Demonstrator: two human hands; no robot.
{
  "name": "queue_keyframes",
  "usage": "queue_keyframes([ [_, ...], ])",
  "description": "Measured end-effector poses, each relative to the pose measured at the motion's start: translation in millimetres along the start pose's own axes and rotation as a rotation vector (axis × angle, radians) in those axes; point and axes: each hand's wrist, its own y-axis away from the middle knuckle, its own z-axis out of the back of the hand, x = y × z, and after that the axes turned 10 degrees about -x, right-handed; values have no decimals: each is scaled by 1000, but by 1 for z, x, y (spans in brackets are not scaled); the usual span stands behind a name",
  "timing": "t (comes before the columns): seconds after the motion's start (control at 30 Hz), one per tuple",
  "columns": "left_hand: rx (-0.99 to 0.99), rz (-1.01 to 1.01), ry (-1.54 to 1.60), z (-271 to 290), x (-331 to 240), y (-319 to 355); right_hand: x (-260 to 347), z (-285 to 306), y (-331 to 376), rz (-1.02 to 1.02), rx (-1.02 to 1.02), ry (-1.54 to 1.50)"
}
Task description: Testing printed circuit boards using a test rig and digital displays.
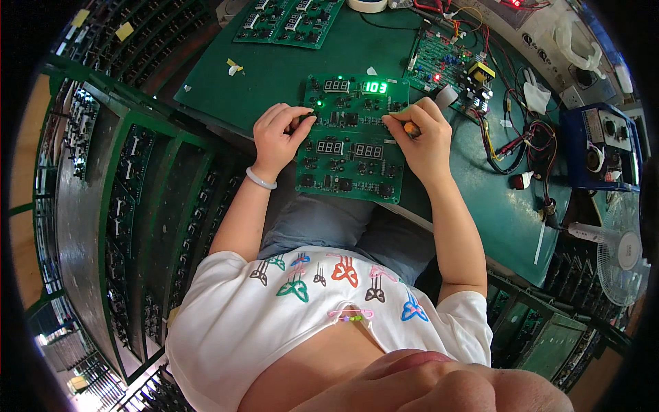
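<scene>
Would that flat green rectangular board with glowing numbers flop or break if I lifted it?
The flat green rectangular circuit board is probably stiff: its edges look straight. Small black raised parts across it might break if bumped.

A green-topped workbench (271, 72) stretches across the far middle and down the right side, its surface catching a soft sheen at right. Along its far right side stands a beige panel (549, 69) fitted with knobs. Green-framed storage racks (175, 154) fill the left, slotted with rows of dark boards; another rack (123, 34) stands at far left. A smooth grey panel (81, 226) runs beside them, and light-brown panels (24, 261) line the left edge. Glaring white light (75, 371) breaks through at near left, its source unclear. At right, past the bench, sits a white caged fan (628, 250), with more green racking (546, 336) nearer.
</scene>
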Motion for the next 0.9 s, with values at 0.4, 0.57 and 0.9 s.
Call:
queue_keyframes([
  [0.4,-6,-6,-3,1,-2,1,4,-5,0,-18,-50,20],
  [0.57,-2,-22,28,1,-1,0,5,-9,-2,-37,-72,54],
  [0.9,-7,-27,-7,0,-3,-4,7,-9,-5,-34,-93,104],
])
